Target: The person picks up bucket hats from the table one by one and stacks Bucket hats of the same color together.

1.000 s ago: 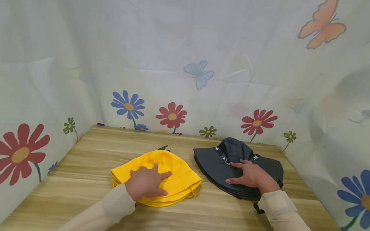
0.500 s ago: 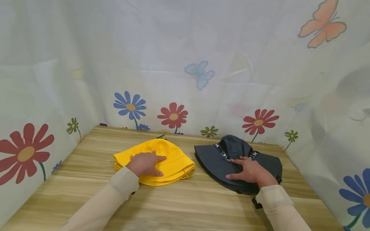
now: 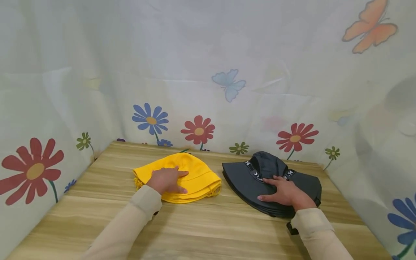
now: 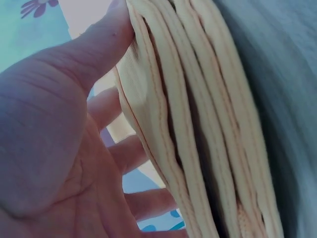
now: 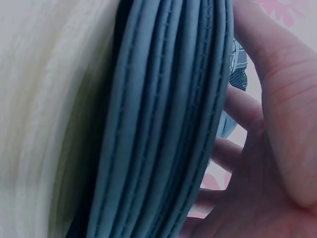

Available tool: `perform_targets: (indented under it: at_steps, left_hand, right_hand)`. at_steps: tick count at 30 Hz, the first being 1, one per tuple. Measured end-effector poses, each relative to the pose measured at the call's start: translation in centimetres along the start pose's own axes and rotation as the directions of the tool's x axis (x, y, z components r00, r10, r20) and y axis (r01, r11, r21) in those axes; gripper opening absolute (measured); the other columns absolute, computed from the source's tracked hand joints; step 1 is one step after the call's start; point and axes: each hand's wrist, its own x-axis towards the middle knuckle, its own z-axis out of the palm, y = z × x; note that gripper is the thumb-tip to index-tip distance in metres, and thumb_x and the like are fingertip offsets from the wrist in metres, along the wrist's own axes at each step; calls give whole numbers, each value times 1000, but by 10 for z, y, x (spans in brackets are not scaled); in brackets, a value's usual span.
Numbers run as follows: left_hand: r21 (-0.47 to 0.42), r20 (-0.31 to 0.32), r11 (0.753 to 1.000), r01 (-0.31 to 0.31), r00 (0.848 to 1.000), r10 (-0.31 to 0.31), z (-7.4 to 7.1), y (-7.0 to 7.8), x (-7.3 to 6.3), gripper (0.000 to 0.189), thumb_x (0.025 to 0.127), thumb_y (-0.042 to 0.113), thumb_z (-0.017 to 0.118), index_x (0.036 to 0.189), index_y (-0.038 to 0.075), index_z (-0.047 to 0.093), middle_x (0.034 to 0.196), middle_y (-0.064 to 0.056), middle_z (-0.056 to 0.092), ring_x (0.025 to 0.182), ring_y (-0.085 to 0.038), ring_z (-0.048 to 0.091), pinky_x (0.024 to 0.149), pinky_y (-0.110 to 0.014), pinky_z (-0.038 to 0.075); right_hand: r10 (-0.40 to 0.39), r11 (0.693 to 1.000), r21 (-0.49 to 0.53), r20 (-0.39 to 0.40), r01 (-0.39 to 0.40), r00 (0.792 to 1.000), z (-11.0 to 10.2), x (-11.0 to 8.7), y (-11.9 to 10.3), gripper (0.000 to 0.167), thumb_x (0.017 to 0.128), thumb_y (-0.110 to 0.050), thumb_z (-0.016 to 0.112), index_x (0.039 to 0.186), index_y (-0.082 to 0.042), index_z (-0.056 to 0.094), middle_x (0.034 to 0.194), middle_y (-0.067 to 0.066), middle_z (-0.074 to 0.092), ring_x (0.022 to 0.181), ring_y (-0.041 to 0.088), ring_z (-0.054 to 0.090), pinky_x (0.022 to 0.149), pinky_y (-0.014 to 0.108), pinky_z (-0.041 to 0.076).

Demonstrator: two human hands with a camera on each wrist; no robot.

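Note:
On the left of the table lies a stack of yellow bucket hats [image 3: 195, 177], with layered brims and cords at the edges. My left hand [image 3: 166, 180] rests on top of it, fingers spread. A stack of dark grey bucket hats [image 3: 242, 178] with black lettered bands sits to the right. My right hand [image 3: 284, 193] lies across that upper brim, fingers extended. In the left wrist view, several stacked brims [image 4: 198, 99] show beside the straight thumb and fingers. The right wrist view shows several dark stitched brims [image 5: 158, 119] beside the spread right hand.
The wood-grain table [image 3: 208, 231] reaches a pale curtain [image 3: 175, 47] printed with flowers and butterflies, which encloses the back and sides. A black buckle [image 3: 292, 229] hangs near the right sleeve. Bare wood separates the two stacks.
The yellow stack has slid away toward the back of the table under my left hand, mostly in the first half second. The right hand and the dark stack stay nearly in place.

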Motion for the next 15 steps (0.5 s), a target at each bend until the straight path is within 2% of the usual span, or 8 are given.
perform_targets:
  at_steps: [7, 15]
  left_hand:
    - [-21, -17, 1000, 10, 1000, -10, 7, -2, 3, 76, 87, 55, 75, 154, 35, 46, 165, -10, 38, 141, -56, 41, 109, -82, 26]
    - [-29, -31, 999, 19, 999, -20, 10, -6, -2, 76, 86, 52, 77, 153, 31, 49, 163, -13, 41, 141, -59, 39, 109, -83, 24]
  right_hand:
    - [2, 1000, -8, -11, -3, 1000, 2, -2, -2, 98, 81, -73, 70, 154, -13, 46, 160, 36, 30, 139, 72, 25, 109, 81, 24]
    - [25, 999, 34, -5, -25, 1000, 10, -3, -6, 101, 81, -74, 69, 157, -14, 42, 163, 34, 23, 140, 74, 18, 104, 84, 27]
